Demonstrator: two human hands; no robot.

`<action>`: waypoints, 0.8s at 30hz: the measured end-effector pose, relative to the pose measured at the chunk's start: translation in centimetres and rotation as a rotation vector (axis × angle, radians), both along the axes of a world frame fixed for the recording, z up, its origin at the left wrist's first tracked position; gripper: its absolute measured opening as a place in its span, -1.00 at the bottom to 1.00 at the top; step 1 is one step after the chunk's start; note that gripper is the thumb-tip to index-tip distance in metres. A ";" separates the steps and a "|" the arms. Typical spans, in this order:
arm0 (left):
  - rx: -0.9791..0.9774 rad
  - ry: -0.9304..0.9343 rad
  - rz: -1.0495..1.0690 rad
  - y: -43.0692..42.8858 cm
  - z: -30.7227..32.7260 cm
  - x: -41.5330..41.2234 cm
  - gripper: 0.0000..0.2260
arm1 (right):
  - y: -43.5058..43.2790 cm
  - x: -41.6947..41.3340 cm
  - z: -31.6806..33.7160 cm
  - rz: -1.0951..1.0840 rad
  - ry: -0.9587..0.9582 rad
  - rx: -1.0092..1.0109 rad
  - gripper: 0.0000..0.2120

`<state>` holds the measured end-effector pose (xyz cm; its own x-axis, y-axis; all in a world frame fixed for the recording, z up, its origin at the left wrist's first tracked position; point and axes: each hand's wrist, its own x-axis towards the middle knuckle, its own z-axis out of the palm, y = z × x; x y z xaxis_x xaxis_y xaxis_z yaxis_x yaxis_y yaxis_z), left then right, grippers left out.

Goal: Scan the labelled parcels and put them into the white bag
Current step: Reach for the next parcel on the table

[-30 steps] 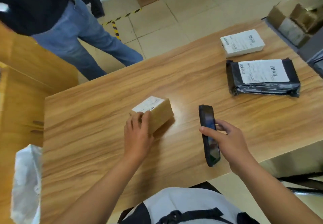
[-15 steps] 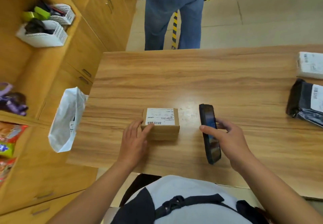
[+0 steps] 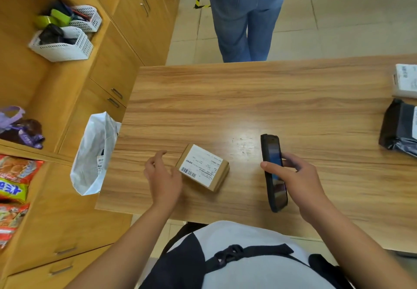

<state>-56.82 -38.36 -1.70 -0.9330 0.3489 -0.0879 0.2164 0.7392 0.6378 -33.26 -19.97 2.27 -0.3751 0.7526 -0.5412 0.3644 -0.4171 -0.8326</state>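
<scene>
Your left hand [image 3: 162,177] was loose beside the brown box [image 3: 203,168] at the front edge of the desk [image 3: 248,99]. Your right hand [image 3: 297,180] gripped the scanner [image 3: 270,149].

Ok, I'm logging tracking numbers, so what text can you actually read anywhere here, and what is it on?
Nothing reads clearly enough to quote.
On the cardboard box: a label with a barcode and fine print, too small.
On the white parcel: label blurred.
On the black mailer: label cut off by the frame edge.
Inside the white bag: a barcode label, too small.
On the yellow snack packet: large blue characters, blurred.
On the scanner: screen unreadable.
</scene>
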 end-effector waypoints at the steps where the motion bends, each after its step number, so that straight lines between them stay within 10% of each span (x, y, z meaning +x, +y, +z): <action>1: -0.019 -0.047 0.007 0.9 0.3 0.3 -0.57 | 0.1 0.0 -0.2 -0.001 0.009 -0.005 -0.23; 10: -0.622 -0.120 -0.352 8.2 1.6 3.4 -0.20 | 0.5 0.0 -0.5 -0.011 0.054 -0.001 -0.27; 17: -0.492 0.080 -0.918 7.2 0.6 2.6 -0.29 | 0.6 1.7 -0.8 -0.056 0.045 -0.005 -0.27; 24: -0.343 0.034 -0.675 4.6 -1.2 0.8 -0.27 | 0.6 2.6 -1.1 -0.102 0.052 -0.019 -0.34</action>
<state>-56.01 -33.74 -2.87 -0.5307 0.8035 -0.2695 0.7078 0.5952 0.3805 -30.64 -19.36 1.15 -0.3249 0.7782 -0.5375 0.2760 -0.4655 -0.8409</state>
